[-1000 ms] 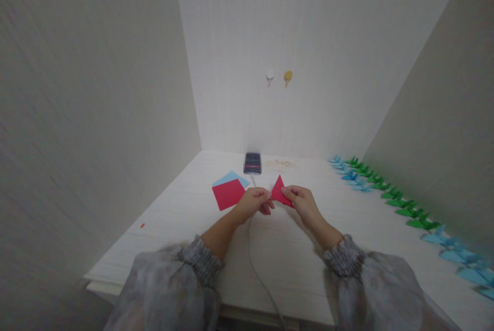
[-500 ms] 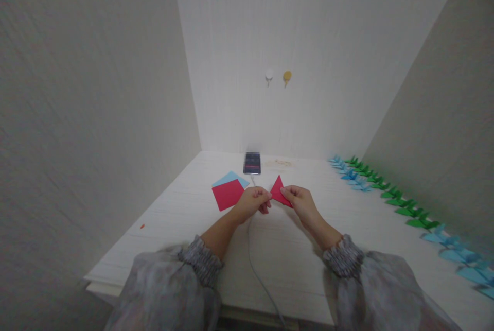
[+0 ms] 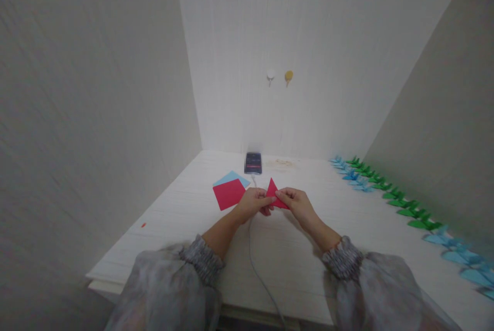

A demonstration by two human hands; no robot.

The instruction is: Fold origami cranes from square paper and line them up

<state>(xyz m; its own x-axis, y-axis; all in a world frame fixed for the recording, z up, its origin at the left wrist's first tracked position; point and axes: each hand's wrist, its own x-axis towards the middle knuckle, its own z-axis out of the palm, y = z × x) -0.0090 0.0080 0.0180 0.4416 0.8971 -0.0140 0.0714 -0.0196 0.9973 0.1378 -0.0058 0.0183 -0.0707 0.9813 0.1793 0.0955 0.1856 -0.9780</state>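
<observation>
Between my two hands is a small red sheet of origami paper [image 3: 271,188], folded into a triangle with one point facing away from me. My left hand [image 3: 254,202] pinches its left corner, thumb on top. On the other side my right hand [image 3: 296,202] grips the right part between thumb and fingers. Just beyond my left wrist, a flat red paper square [image 3: 228,194] lies on the table, partly over a light blue paper [image 3: 234,177]. The underside of the folded paper is hidden.
A phone [image 3: 253,163] lies near the back wall, its grey cable [image 3: 257,267] running under my left hand to the front edge. Green folded cranes [image 3: 397,199] and blue ones [image 3: 461,256] line the right side. A tiny orange scrap [image 3: 143,225] is on the left of the white table [image 3: 173,233].
My right hand has moved slightly left with the folded red paper. My left thumb and fingers now overlap its left corner more, and the hands are closer together.
</observation>
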